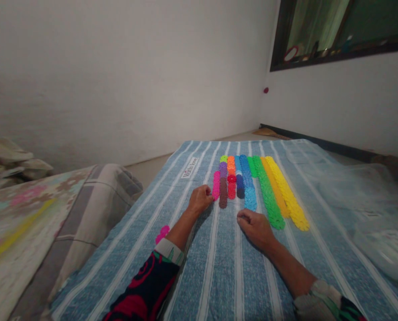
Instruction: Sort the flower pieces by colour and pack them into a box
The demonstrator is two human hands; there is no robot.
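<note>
My left hand [201, 199] is at the lower end of a short pink row [217, 183] of small flower-edged plastic discs. Its fingertips are pinched together on a pink disc [213, 198] there. My right hand [256, 226] rests on the cloth just below a light-blue row [250, 196], fingers curled in, and no object shows in it. Between the hands lie a brown row [223, 192], a red row [231, 191] and a dark blue row [240, 186]. Several loose pink discs [163, 232] sit beside my left forearm.
A striped blue cloth [219, 267] covers the surface. Longer green [269, 198] and yellow rows [288, 194] run along the right. Clear plastic containers [359, 185] stand on the right side. A "With love" label [190, 168] is at left; a draped bed [85, 209] lies beyond.
</note>
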